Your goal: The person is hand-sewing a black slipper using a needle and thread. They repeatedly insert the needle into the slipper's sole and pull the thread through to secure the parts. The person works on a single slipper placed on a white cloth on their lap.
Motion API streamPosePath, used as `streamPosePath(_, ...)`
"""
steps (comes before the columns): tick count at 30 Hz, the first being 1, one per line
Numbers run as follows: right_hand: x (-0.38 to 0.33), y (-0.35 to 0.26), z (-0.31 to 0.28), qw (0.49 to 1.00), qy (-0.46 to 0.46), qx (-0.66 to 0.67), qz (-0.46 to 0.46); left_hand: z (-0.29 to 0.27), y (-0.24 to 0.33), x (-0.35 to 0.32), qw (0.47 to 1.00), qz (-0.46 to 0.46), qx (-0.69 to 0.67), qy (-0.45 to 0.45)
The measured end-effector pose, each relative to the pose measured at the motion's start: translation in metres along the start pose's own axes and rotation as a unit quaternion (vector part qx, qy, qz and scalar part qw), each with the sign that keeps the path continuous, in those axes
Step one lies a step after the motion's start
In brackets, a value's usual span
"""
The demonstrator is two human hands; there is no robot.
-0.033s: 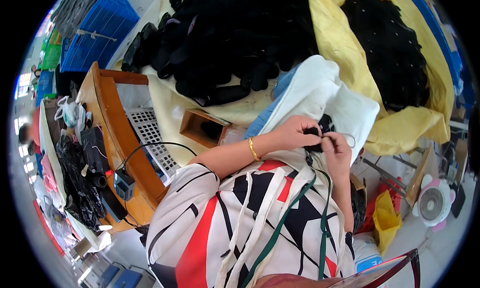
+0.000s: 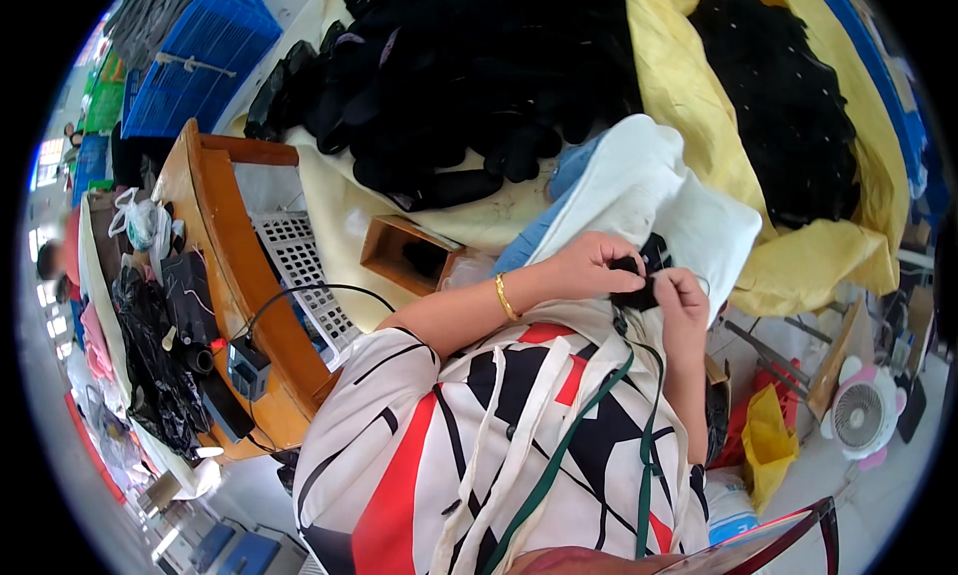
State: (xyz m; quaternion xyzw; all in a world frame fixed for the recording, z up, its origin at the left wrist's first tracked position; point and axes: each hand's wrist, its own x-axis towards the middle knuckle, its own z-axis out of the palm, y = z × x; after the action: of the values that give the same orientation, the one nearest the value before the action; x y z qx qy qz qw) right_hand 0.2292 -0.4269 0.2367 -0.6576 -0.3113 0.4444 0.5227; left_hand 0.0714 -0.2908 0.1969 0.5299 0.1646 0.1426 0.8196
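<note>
In my lap, a small black piece of soft fabric (image 2: 633, 293) sits between my hands. The thumb and fingers of my left hand (image 2: 601, 261), with a gold bracelet at the wrist, are closed on its upper edge. My right hand (image 2: 683, 300) is pinched just beside the right edge of the piece; what its fingertips hold is too small to make out. Beneath both hands a white cloth (image 2: 639, 181) covers my knees. A dark green cord (image 2: 559, 450) hangs down my front toward the black piece.
Ahead lies a big heap of black soft pieces (image 2: 479, 66); more black pieces (image 2: 783, 106) fill a yellow sack (image 2: 689, 76). A wooden box (image 2: 389, 244), white grid rack (image 2: 299, 266) and wooden chair (image 2: 235, 266) stand left. A fan (image 2: 860, 415) is right.
My right hand has shifted slightly right and down, so its fingertips are farther from my left hand's. More of the black fabric piece shows between them. The whole view has moved slightly.
</note>
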Motion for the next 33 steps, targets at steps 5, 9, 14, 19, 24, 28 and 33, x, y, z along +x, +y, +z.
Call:
streamPosePath(5, 0.025, 0.002, 0.015, 0.999, 0.007, -0.015, 0.041, -0.070, -0.029, -0.006, 0.990, 0.007, -0.063, 0.130)
streamPosePath(9, 0.032, 0.036, -0.008, 0.990, 0.089, 0.073, 0.081, -0.216, -0.117, -0.021, 0.856, -0.055, -0.016, 0.513)
streamPosePath(14, 0.043, 0.020, 0.008, 0.988, 0.092, 0.027, 0.120, -0.382, -0.250, -0.112, 0.587, -0.163, 0.116, 0.784)
streamPosePath(19, 0.040, 0.019, 0.011, 0.986, 0.101, -0.021, 0.134, -0.404, -0.250, -0.115, 0.661, -0.080, -0.117, 0.737)
streamPosePath(24, 0.042, -0.006, 0.020, 0.981, 0.122, -0.048, 0.140, -0.415, -0.234, -0.106, 0.694, -0.181, -0.177, 0.674)
streamPosePath(28, 0.036, 0.005, 0.012, 0.981, 0.129, -0.001, 0.144, -0.400, -0.201, -0.082, 0.718, -0.057, -0.317, 0.617)
streamPosePath(33, 0.042, -0.007, 0.009, 0.985, 0.106, 0.069, 0.116, -0.326, -0.141, -0.040, 0.799, 0.004, -0.213, 0.563)
